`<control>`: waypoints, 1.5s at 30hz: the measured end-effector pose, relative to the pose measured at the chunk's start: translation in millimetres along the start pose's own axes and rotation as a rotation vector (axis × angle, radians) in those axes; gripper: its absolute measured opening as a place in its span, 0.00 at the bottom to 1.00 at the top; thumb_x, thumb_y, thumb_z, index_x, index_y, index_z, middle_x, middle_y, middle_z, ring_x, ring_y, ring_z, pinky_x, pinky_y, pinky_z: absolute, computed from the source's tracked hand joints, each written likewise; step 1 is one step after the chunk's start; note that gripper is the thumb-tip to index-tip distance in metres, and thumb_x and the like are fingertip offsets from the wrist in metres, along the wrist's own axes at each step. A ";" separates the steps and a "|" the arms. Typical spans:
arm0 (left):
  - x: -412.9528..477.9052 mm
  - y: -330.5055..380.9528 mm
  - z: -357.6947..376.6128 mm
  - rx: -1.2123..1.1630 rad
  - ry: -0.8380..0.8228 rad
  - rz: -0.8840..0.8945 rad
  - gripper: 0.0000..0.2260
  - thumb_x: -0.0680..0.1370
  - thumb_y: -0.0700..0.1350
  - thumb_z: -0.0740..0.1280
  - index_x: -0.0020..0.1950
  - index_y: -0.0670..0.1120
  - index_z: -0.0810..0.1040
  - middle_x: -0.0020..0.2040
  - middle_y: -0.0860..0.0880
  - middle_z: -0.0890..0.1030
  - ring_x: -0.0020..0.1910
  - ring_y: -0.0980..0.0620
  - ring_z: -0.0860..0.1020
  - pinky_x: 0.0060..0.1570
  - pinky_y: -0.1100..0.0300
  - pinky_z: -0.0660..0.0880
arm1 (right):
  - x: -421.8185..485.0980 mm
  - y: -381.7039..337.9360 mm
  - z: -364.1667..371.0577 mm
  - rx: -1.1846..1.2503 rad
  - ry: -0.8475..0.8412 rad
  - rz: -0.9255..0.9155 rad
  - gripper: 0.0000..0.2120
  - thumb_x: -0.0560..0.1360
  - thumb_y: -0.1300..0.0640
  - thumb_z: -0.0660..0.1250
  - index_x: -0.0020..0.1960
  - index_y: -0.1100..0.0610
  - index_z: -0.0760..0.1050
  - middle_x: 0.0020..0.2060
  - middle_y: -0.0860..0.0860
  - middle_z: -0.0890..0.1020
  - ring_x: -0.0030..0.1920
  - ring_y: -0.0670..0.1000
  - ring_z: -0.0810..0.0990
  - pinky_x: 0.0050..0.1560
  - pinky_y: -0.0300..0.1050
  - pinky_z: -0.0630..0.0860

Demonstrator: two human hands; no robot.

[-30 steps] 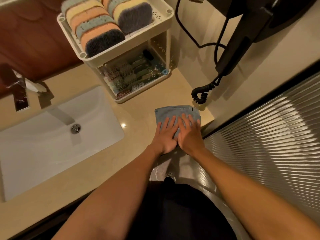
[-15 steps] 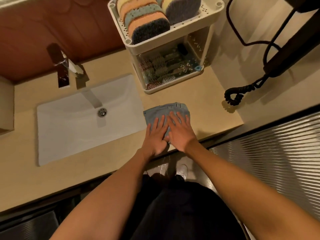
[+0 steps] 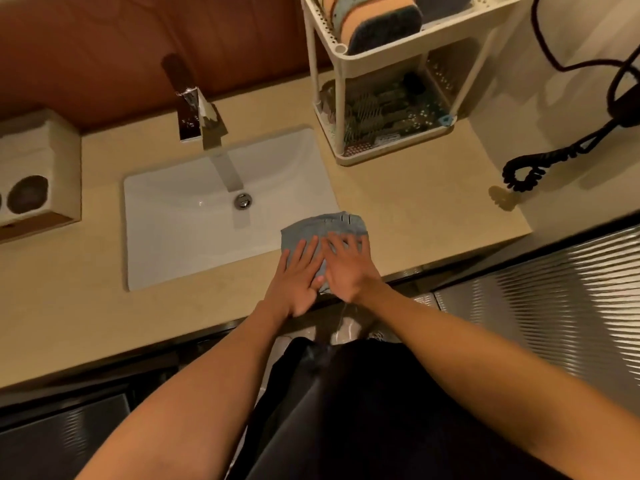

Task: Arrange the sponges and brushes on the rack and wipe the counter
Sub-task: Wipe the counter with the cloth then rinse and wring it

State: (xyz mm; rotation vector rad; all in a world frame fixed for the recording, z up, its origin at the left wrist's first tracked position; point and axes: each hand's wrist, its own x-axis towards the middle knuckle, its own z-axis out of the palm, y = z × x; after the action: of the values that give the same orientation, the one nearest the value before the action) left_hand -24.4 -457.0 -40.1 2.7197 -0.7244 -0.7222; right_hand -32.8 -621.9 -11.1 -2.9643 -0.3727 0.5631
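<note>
A folded grey cloth [image 3: 322, 226] lies on the beige counter [image 3: 433, 209] at the sink's front right corner. My left hand [image 3: 298, 275] and my right hand [image 3: 349, 268] press flat on it side by side, fingers spread. The white two-tier rack [image 3: 391, 157] stands at the back right. Several sponges [image 3: 377, 19] stand on edge in its top tier. Several brushes [image 3: 381, 112] lie in its bottom tier.
A white sink [image 3: 194, 237] with a chrome faucet [image 3: 194, 116] sits left of the cloth. A box with round holes [image 3: 38, 168] stands at the far left. A black coiled cord [image 3: 526, 168] hangs over the counter's right end beside the wall.
Both hands have slid the cloth leftward along the counter, from its right end near the cord to the sink's corner. The view has shifted left with them.
</note>
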 end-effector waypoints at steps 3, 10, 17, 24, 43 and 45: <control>-24.4 -29.0 -1.7 0.012 -0.002 0.007 0.27 0.87 0.54 0.46 0.80 0.54 0.34 0.81 0.52 0.33 0.79 0.53 0.32 0.78 0.49 0.33 | 6.0 -33.3 2.5 -0.022 0.029 -0.036 0.29 0.80 0.51 0.56 0.79 0.58 0.56 0.76 0.56 0.61 0.71 0.61 0.62 0.69 0.62 0.57; -60.3 -86.0 -1.7 0.012 0.001 0.007 0.27 0.86 0.54 0.46 0.81 0.53 0.36 0.80 0.54 0.32 0.79 0.53 0.32 0.77 0.50 0.32 | 23.4 -99.0 -5.2 -0.080 -0.049 -0.066 0.29 0.81 0.50 0.56 0.78 0.59 0.58 0.71 0.58 0.65 0.68 0.64 0.64 0.66 0.62 0.62; -103.8 -144.8 0.0 -0.022 0.045 -0.044 0.27 0.86 0.53 0.47 0.82 0.53 0.37 0.80 0.55 0.32 0.79 0.54 0.33 0.76 0.52 0.30 | 41.1 -170.2 0.0 -0.121 -0.069 -0.110 0.30 0.81 0.49 0.56 0.79 0.60 0.55 0.74 0.59 0.63 0.72 0.66 0.61 0.70 0.64 0.59; -140.4 -180.0 -1.1 -0.053 0.063 -0.072 0.26 0.86 0.53 0.46 0.81 0.53 0.37 0.79 0.55 0.31 0.78 0.55 0.31 0.77 0.52 0.31 | 52.1 -218.3 4.6 -0.138 -0.098 -0.151 0.31 0.81 0.49 0.57 0.79 0.59 0.55 0.74 0.59 0.62 0.71 0.67 0.61 0.68 0.64 0.60; -198.0 -253.7 -4.5 -0.084 0.084 -0.187 0.26 0.87 0.53 0.46 0.82 0.52 0.38 0.80 0.54 0.32 0.79 0.53 0.31 0.77 0.50 0.32 | 79.5 -307.9 10.3 -0.134 -0.054 -0.287 0.29 0.80 0.52 0.60 0.77 0.61 0.59 0.69 0.61 0.66 0.66 0.67 0.65 0.65 0.64 0.62; -202.7 -259.8 -3.6 -0.083 0.087 -0.203 0.26 0.87 0.52 0.46 0.82 0.52 0.39 0.80 0.54 0.32 0.79 0.53 0.31 0.77 0.49 0.33 | 81.3 -316.9 12.1 -0.136 -0.048 -0.293 0.30 0.79 0.52 0.62 0.77 0.61 0.59 0.69 0.61 0.67 0.65 0.66 0.66 0.65 0.64 0.62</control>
State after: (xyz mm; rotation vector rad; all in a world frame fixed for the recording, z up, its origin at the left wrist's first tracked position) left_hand -71.2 -130.9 -44.4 2.7542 -0.3938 -0.6555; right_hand -33.7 -294.6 -5.0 -2.9438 -0.8643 0.5944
